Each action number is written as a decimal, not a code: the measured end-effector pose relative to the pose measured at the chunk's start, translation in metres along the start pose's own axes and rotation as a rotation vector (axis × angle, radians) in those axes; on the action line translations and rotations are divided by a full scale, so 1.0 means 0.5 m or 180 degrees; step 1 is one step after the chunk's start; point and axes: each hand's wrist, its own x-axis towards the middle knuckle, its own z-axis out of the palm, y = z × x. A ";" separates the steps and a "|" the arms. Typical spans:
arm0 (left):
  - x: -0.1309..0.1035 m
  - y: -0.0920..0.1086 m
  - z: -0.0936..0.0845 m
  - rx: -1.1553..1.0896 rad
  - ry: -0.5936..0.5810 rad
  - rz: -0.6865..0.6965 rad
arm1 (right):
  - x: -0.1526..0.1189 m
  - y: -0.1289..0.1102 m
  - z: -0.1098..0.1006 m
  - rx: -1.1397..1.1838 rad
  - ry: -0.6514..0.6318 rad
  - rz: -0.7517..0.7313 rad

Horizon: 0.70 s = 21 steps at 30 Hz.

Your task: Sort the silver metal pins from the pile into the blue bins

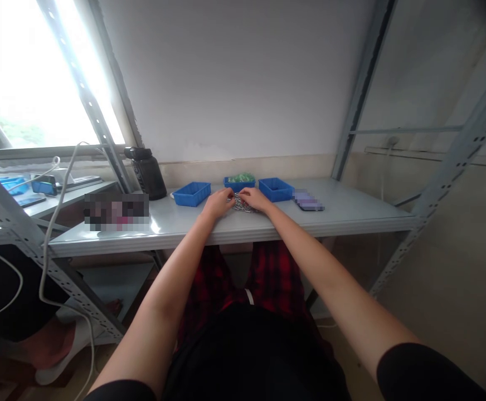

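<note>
Well, fingers: our left hand (219,204) and right hand (256,199) bend over the metal pieces (242,205); grip, we cannot tell.
Table (351,206): grey, shiny, pieces between our hands.
Bottle (150,177): dark, marks too small to read.
Room: pale wall (247,83), bright window (21,61).

Your left hand (219,204) and right hand (255,198) touch small metal pieces (240,204) near the worktop's (351,207) front edge.
</note>
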 end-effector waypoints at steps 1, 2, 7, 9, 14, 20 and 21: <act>0.000 0.000 0.000 -0.0007 0.0002 -0.0002 | -0.002 -0.003 -0.001 -0.0005 -0.0033 -0.0009; 0.000 0.000 0.000 -0.0016 0.0000 0.0001 | -0.004 -0.005 -0.001 -0.0014 -0.0053 -0.0009; 0.001 -0.001 0.001 -0.0039 -0.0011 0.0009 | -0.009 -0.013 -0.003 -0.0017 -0.0112 -0.0021; 0.001 -0.002 0.002 -0.0051 -0.0021 0.0001 | -0.010 -0.014 -0.003 -0.0016 -0.0112 -0.0035; -0.001 -0.002 0.003 -0.0060 -0.0021 0.0011 | -0.015 -0.021 -0.004 -0.0026 -0.0198 -0.0017; 0.001 -0.003 0.002 -0.0109 -0.0033 0.0029 | -0.018 -0.026 -0.004 0.0065 -0.0173 0.0001; 0.001 -0.003 0.003 -0.0112 -0.0039 0.0019 | -0.017 -0.025 -0.004 0.0066 -0.0144 -0.0017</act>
